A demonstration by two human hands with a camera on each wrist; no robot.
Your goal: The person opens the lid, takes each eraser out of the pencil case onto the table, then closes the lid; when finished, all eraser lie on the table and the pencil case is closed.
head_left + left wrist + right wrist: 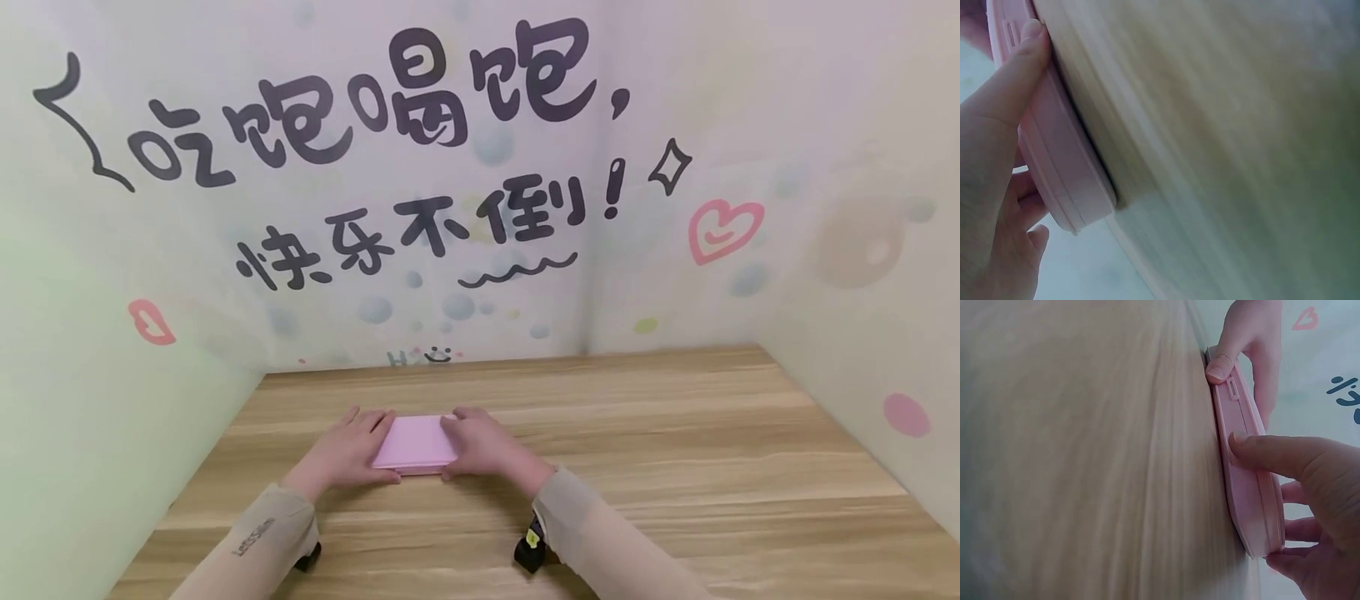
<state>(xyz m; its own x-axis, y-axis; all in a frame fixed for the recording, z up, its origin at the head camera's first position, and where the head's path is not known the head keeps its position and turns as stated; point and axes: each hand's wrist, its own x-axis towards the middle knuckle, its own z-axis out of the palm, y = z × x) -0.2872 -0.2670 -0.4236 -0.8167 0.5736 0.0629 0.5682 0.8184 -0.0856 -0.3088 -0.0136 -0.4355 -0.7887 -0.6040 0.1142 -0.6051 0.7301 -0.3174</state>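
A flat pink case [415, 440] with rounded corners and a lid seam lies on the wooden table [675, 433]. My left hand [347, 450] grips its left end, with the thumb on the near side wall and the fingers spread toward the far side. At the right end my right hand [483, 444] holds it the same way. The right wrist view shows a small latch [1233, 389] on the case's near wall, close to the left thumb. The lid is closed, so whatever lies inside is hidden.
A white printed backdrop [420, 317] rises behind the table's far edge. Side walls stand left [67, 417] and right [847, 333]. Black wrist-worn devices [530, 550] hang under the sleeves.
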